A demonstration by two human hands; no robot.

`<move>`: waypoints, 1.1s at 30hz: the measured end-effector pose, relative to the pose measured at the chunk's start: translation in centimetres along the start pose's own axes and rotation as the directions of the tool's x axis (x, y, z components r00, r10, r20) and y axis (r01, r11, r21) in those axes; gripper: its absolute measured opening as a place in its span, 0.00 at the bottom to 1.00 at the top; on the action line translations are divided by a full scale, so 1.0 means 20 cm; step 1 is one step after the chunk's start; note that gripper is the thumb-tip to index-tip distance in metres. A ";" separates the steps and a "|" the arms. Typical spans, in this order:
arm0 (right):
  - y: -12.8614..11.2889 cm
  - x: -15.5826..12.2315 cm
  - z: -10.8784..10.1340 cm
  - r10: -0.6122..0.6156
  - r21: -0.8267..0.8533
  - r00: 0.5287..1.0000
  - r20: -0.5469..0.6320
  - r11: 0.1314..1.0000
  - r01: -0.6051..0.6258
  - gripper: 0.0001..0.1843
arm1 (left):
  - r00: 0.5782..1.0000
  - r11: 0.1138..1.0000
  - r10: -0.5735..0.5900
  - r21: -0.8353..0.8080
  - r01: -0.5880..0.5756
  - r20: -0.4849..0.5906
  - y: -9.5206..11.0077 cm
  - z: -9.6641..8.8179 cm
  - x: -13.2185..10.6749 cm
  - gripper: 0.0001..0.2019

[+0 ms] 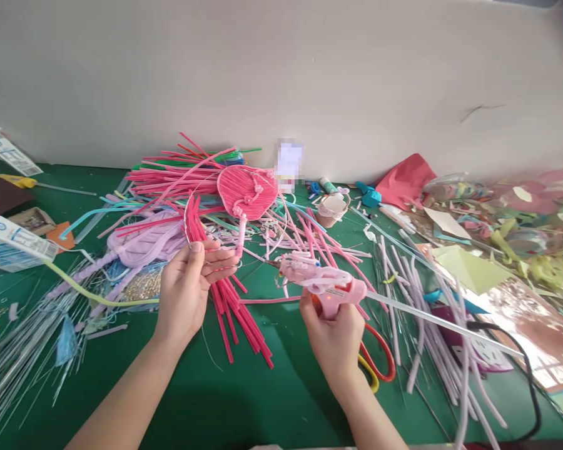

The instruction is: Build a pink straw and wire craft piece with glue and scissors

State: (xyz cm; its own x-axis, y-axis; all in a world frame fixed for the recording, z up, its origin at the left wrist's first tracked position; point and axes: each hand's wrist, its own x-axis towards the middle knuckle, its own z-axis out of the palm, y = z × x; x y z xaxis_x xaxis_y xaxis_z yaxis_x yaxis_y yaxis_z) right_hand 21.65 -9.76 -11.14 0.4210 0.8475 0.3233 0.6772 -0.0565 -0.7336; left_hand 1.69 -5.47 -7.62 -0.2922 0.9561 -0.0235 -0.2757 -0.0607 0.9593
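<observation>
My left hand (194, 281) is closed, thumb and forefinger pinching a thin wire (186, 219) that curves upward. Its other fingertips are at the lower end of a pink-wrapped stem (241, 234); whether they grip it, I cannot tell. Above that stem is a red heart-shaped piece (244, 190) of pipe cleaners, trimmed with small pink flowers. My right hand (335, 328) is wrapped round the handle of a pink hot glue gun (331, 284), its nozzle pointing left toward the stem. A long clear glue stick (431, 317) sticks out behind the gun.
Red pipe cleaners (244, 319) lie under my left hand. Scissors (388, 357) with red and yellow handles are beside my right wrist. Lilac pipe cleaners (422, 337) and a black cord (528, 356) lie to the right. A paper cup (331, 212) stands near the wall.
</observation>
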 end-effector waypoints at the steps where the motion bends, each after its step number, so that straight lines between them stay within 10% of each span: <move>1: 0.01 0.00 0.00 -0.005 -0.004 1.000 -0.004 1.000 0.005 0.16 | 1.000 1.000 0.007 0.007 -0.007 0.004 0.00 0.00 0.00 0.16; 15: 0.01 0.01 0.00 0.005 -0.013 1.000 -0.016 1.000 -0.006 0.12 | 0.962 0.937 0.273 0.222 -0.271 0.024 -0.02 0.02 -0.06 0.13; 27: 0.03 0.01 0.03 -0.092 0.025 0.996 -0.022 0.995 0.092 0.11 | 0.955 0.932 0.289 0.207 -0.297 0.071 -0.03 0.02 -0.08 0.13; 33: 0.02 0.02 0.02 0.054 0.058 0.999 0.008 0.997 -0.054 0.17 | 0.949 0.923 0.303 0.218 -0.316 0.090 -0.03 0.02 -0.07 0.13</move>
State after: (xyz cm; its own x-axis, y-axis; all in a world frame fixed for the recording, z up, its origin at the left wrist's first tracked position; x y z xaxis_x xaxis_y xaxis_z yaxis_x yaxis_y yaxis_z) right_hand 21.79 -9.34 -11.47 0.4520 0.8473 0.2788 0.6172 -0.0713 -0.7836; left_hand 2.60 -6.63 -8.11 -0.2786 0.9143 0.2939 0.0375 -0.2954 0.9546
